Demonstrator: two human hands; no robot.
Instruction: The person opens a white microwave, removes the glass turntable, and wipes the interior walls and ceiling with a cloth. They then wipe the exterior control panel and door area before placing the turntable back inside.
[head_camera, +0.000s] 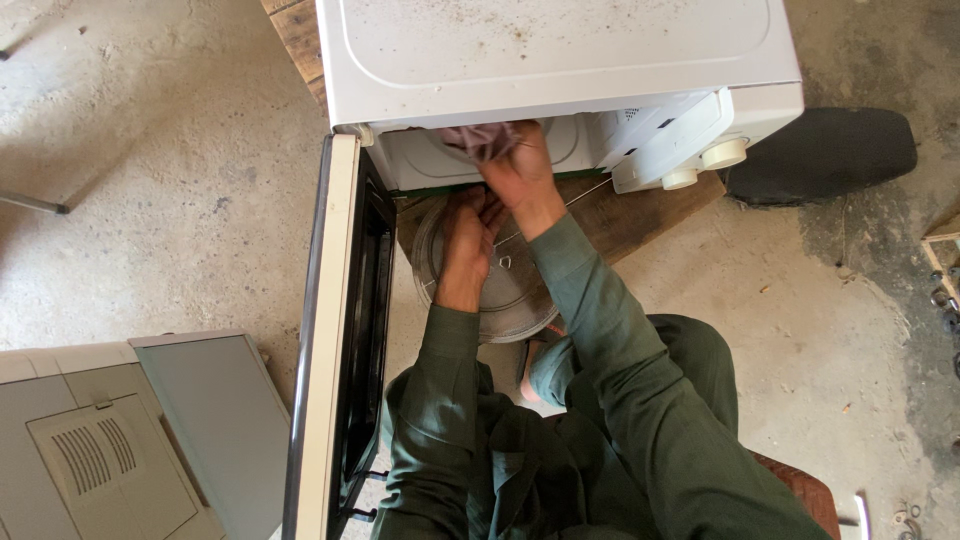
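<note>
the open microwave door (335, 330) stands left of both hands. the left hand (470, 235) grips the rim of the glass turntable plate (500, 290), which lies under and just behind it. the right hand (520, 165), just beyond, clutches a greyish rag (480, 140) at the microwave (560, 50) opening.

Grey appliance casing (110, 440) bottom-left, black oval pad (820, 150) on concrete floor (150, 150).

Your right hand (520, 165) covers part of the cloth (480, 138), and the microwave (560, 60) roof hides the cavity. Your left hand (468, 245) and both sleeves cover part of the glass plate (510, 290). The grey appliance (110, 450) runs off the frame's edge.
</note>
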